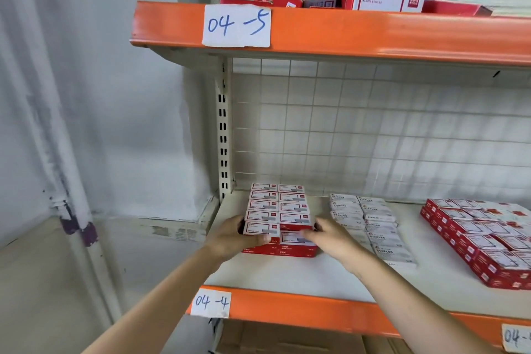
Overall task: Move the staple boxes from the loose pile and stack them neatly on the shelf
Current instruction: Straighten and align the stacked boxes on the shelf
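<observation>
Our left hand [230, 236] and right hand [333, 236] grip the front staple boxes [280, 234] on the shelf [287, 273]; they look stiff, probably dense, best squeezed by their sides.

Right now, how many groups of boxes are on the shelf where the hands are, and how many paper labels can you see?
Red-and-white box groups: 2, the left stack and the right group
White box groups: 1
Paper labels: 3
Total: 6
</observation>
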A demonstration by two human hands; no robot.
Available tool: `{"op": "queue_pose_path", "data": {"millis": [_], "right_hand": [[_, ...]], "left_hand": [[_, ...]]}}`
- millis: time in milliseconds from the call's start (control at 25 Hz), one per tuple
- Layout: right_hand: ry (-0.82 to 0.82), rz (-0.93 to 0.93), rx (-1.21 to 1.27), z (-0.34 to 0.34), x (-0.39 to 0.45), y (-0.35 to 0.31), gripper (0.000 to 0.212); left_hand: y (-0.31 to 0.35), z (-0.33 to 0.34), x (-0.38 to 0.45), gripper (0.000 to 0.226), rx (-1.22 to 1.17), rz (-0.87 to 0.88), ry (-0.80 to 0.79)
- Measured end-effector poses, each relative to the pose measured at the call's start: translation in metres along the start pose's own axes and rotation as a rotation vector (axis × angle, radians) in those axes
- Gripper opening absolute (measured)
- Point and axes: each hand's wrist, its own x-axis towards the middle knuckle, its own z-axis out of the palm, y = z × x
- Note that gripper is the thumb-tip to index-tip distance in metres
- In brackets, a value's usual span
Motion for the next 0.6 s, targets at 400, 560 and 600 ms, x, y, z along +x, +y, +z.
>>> {"op": "queue_pose_path", "data": {"millis": [400,560,600], "right_hand": [[-0.124,0.085,0.348,0.004,-0.016,0.014,0.044],[-0.13,0.025,0.263,0.009,-0.02,0.014,0.057],[-0.119,0.01,0.228,0.007,-0.021,0.016,0.057]], "left_hand": [[-0.009,0.006,-0.011,0.039,0.036,-0.003,0.137],[-0.014,0.015,-0.01,0.036,0.145,0.006,0.301],[-0.014,0.015,-0.009,0.035,0.149,0.007,0.313]]}}
